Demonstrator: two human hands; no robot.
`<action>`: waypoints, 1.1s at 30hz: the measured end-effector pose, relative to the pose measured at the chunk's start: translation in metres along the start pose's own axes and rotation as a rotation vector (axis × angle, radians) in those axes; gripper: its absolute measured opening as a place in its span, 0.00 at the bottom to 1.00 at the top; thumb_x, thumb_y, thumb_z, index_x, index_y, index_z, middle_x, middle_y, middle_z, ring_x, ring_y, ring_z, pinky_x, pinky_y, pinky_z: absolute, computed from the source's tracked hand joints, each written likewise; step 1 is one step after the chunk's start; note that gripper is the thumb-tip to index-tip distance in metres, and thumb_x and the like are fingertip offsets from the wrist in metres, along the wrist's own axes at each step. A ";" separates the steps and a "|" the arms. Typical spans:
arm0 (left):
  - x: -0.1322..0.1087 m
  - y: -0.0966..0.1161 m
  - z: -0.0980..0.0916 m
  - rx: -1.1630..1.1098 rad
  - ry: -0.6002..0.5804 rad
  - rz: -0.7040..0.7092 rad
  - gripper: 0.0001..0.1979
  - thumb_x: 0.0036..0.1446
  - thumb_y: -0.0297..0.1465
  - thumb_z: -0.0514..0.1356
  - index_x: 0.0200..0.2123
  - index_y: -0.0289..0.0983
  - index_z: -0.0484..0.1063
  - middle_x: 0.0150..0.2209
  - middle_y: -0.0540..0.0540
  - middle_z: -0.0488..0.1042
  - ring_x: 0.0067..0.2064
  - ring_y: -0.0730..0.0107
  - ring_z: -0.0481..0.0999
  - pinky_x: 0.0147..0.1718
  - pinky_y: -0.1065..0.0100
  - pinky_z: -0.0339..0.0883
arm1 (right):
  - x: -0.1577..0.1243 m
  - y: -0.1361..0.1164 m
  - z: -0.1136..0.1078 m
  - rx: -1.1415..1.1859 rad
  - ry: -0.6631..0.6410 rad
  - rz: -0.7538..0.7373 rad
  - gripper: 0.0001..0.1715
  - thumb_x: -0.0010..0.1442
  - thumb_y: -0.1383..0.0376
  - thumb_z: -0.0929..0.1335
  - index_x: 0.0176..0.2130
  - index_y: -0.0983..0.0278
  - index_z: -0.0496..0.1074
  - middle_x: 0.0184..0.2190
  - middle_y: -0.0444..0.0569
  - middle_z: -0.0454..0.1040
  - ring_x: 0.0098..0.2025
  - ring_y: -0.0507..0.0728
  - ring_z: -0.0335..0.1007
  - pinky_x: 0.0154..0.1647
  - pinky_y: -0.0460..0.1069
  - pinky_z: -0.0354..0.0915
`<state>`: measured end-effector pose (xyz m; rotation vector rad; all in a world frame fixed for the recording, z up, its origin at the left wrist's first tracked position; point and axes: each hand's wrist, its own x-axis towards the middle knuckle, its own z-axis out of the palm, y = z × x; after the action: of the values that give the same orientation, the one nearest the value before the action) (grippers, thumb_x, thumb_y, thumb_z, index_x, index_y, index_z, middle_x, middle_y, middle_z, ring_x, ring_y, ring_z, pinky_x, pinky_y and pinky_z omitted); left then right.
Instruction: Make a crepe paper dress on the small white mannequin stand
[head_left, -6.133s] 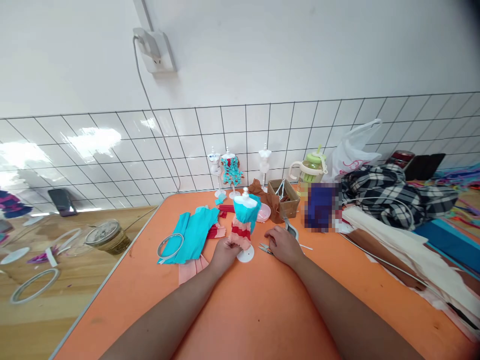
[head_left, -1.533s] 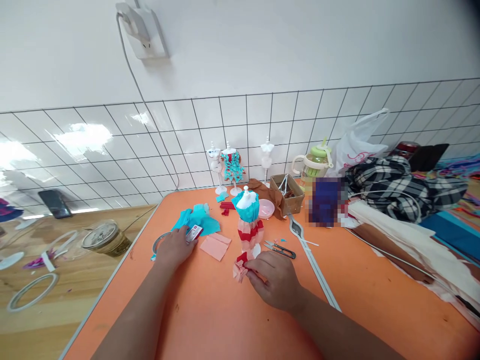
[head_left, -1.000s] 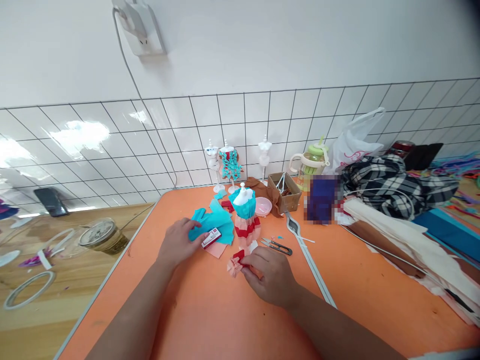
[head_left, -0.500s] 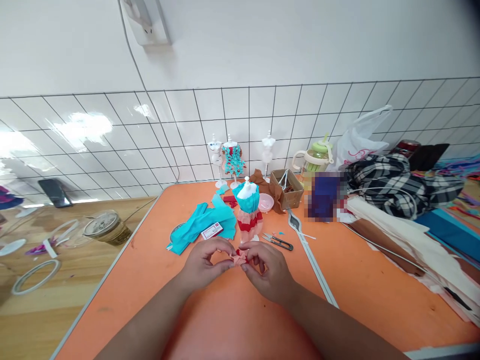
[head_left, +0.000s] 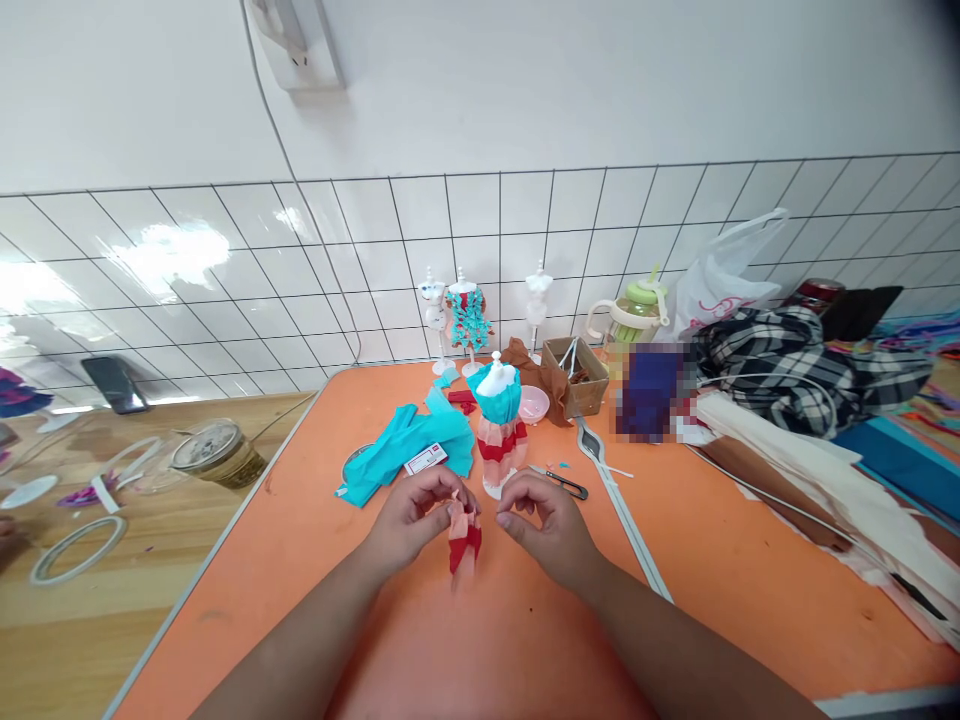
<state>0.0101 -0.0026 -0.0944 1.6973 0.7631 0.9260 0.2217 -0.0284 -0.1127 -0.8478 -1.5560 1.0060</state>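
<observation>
A pink and red piece of fabric [head_left: 465, 540] hangs down from my left hand [head_left: 420, 515], pinched between thumb and fingers. My right hand [head_left: 547, 520] is apart from it, just to the right, with thumb and fingertips drawn together; anything between them is too small to make out. Behind both hands stands a small dress form [head_left: 496, 410] in a turquoise top and a red and pink tiered skirt. Thread snips [head_left: 568, 484] lie behind my right hand, partly hidden by it. Turquoise fabric [head_left: 405, 450] with a white label [head_left: 425, 459] on it lies beyond my left hand.
Near the wall are a dress form with turquoise ruffles [head_left: 470, 320], two white dress forms, a cardboard box [head_left: 585, 390] and a pink dish [head_left: 533, 404]. A long grey zipper [head_left: 626, 520] crosses the orange table to the right. Plaid cloth [head_left: 780, 360] is heaped farther right.
My hands have moved apart. The pink and red fabric, bunched between both hands before, now hangs from my left hand alone. My right hand has let go of it.
</observation>
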 end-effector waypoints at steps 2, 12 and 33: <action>-0.002 0.000 0.005 0.067 0.082 0.007 0.08 0.61 0.37 0.57 0.35 0.39 0.68 0.33 0.47 0.72 0.35 0.68 0.72 0.36 0.66 0.66 | -0.001 0.000 0.001 0.097 -0.012 0.018 0.08 0.58 0.60 0.69 0.39 0.59 0.71 0.38 0.48 0.73 0.40 0.56 0.66 0.41 0.51 0.62; 0.003 0.005 0.016 0.338 0.165 0.042 0.10 0.63 0.37 0.53 0.34 0.38 0.67 0.32 0.47 0.70 0.35 0.69 0.69 0.34 0.68 0.65 | 0.001 0.006 0.010 0.327 -0.071 0.293 0.14 0.52 0.58 0.73 0.38 0.62 0.73 0.32 0.45 0.74 0.36 0.53 0.70 0.40 0.50 0.67; 0.001 0.002 0.027 -0.141 0.159 -0.127 0.12 0.59 0.41 0.60 0.36 0.38 0.64 0.27 0.52 0.66 0.28 0.75 0.65 0.27 0.73 0.59 | -0.002 -0.003 0.004 0.235 -0.070 0.221 0.27 0.51 0.58 0.74 0.49 0.61 0.69 0.34 0.45 0.70 0.37 0.54 0.68 0.41 0.50 0.65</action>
<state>0.0339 -0.0148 -0.0970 1.4488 0.8791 1.0104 0.2183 -0.0320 -0.1113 -0.8386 -1.3886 1.3624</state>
